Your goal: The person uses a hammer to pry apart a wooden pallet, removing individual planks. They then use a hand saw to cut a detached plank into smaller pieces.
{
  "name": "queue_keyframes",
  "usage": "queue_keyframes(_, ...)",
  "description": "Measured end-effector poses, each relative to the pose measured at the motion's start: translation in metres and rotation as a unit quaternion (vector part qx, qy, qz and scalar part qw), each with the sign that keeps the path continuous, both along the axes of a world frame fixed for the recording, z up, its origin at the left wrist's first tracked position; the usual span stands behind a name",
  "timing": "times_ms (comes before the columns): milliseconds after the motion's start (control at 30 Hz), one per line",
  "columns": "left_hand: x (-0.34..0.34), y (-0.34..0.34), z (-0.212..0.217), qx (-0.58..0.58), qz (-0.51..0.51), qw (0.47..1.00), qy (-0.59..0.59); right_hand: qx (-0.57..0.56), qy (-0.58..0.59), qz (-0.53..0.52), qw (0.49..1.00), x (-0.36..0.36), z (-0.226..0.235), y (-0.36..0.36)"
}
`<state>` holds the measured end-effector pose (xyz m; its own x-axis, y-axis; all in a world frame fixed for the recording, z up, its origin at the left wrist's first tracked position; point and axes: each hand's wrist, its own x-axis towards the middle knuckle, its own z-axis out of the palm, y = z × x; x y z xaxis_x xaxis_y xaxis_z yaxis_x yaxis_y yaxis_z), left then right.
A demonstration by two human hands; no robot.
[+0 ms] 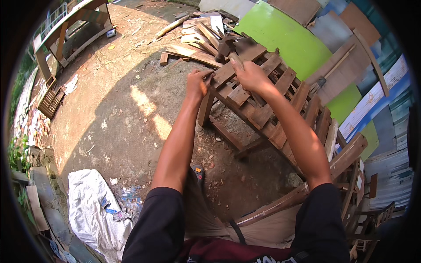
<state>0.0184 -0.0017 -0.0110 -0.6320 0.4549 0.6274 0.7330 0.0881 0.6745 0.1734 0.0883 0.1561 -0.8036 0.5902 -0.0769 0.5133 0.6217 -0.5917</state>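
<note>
Wooden pallet stands mostly whole on the dirt. The left hand clamps its near corner slat; the right hand, above the pallet's top boards, grips a hammer.

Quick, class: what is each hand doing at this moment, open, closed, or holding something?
Left hand: closed on the wooden frame edge.
Right hand: closed around a hammer handle.
</note>
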Motion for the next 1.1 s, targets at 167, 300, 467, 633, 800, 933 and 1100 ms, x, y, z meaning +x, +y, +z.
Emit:
queue_keyframes(167, -0.006, 0.0, -0.01, 0.034, 0.009, 0.998, 0.057, 0.121, 0.04, 0.011, 0.992, -0.004, -0.022, 0.006)
queue_keyframes(300, -0.001, -0.005, 0.0, 0.043, 0.003, 0.998, 0.054, 0.095, 0.106, -0.017, 0.99, -0.004, -0.018, 0.001)
queue_keyframes(467, -0.005, -0.005, -0.006, -0.013, 0.038, 0.999, 0.011, 0.033, 0.031, 0.003, 0.999, -0.007, -0.002, -0.013)
queue_keyframes(633, 0.002, 0.001, -0.002, -0.01, 0.025, 0.999, -0.019, 0.151, 0.062, 0.034, 0.986, -0.009, -0.025, -0.002)
queue_keyframes(800, 0.004, -0.004, 0.001, 0.022, 0.037, 0.998, 0.046, 0.112, 0.116, 0.0, 0.987, -0.007, -0.019, -0.006)
queue_keyframes(933, -0.004, -0.002, -0.006, 0.018, 0.025, 1.0, 0.003, 0.036, 0.017, -0.005, 0.999, -0.009, -0.009, -0.012)
queue_keyframes(1100, -0.003, 0.006, -0.009, 0.004, 0.007, 1.0, -0.024, 0.15, 0.088, -0.009, 0.985, -0.003, -0.033, -0.006)
